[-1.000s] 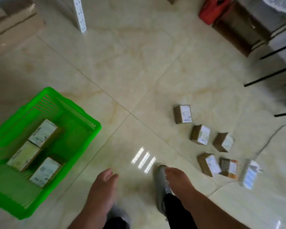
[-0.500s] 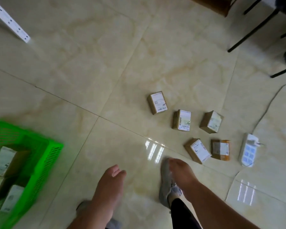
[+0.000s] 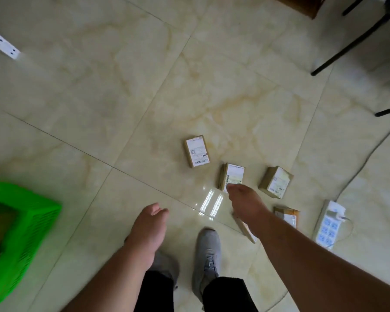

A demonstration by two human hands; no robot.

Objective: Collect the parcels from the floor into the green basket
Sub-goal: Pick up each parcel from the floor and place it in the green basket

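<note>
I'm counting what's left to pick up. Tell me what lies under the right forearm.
A cardboard parcel lies on the floor under the right forearm; only its left edge shows, the rest is covered. Whether anything else lies beneath cannot be seen.

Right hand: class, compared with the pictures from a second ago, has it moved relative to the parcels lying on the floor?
Yes. The right hand has reached forward, away from the grey shoe, up to the middle parcel.

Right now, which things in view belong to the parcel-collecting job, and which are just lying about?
Job:
green basket
five parcels on the floor, one farthest, one half hidden under the right arm
both hands, left, right, empty

Lying about:
white power strip
its cable
black chair legs
</note>
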